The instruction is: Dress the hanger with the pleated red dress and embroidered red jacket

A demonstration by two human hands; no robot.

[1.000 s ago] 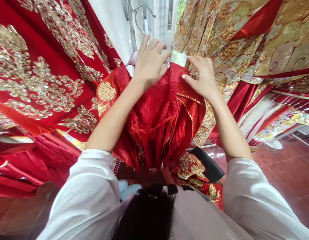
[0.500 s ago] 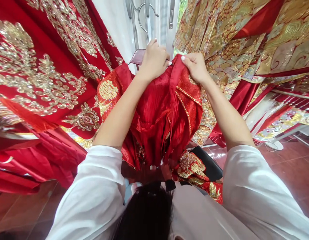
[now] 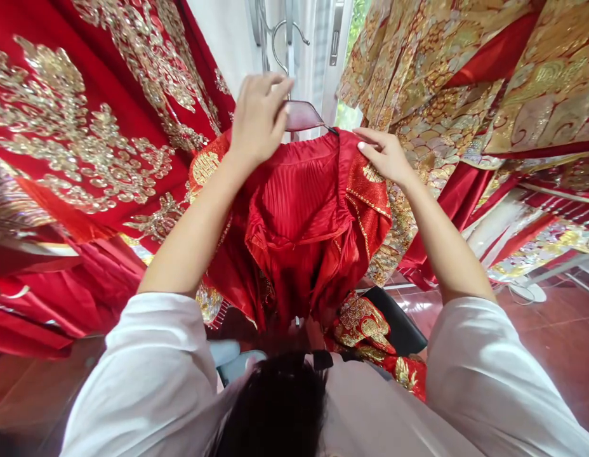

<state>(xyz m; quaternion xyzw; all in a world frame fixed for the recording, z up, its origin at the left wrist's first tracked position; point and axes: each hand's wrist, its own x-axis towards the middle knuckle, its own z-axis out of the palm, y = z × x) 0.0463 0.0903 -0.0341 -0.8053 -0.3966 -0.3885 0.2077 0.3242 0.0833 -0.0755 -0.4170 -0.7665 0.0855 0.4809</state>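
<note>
Sequined red cloth [image 3: 75, 120] fills the upper left of the frame, gold-patterned cloth [image 3: 447, 101] the upper right, and between them, at centre, a red pleated garment [image 3: 299, 197] hangs on a hanger [image 3: 304, 115]. At its top left the left hand [image 3: 257, 119] curls loosely; at its top right sits the right hand [image 3: 388, 157], thumb and fingers slightly parted; I can't tell whether either grips.

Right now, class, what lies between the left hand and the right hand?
The hanger's pinkish panel and the red garment's gathered top edge, as the head view shows.
</note>
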